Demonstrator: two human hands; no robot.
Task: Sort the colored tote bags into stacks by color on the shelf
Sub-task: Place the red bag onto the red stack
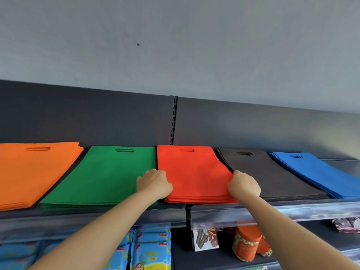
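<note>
Five flat stacks of tote bags lie side by side on the top shelf (116, 213): orange (33, 172), green (109, 176), red (194, 172), dark grey (268, 176) and blue (319, 172). My left hand (153, 184) grips the near left edge of the red stack, where it meets the green one. On the red stack's near right edge, beside the grey bags, my right hand (244, 185) holds with curled fingers. The fingertips of both hands are hidden against the bags.
A dark back panel with a slotted upright (174, 121) stands behind the stacks. A clear price rail (292, 211) runs along the shelf front. Below are blue snack packets (151, 248), an orange-lidded jar (246, 242) and a small box (206, 239).
</note>
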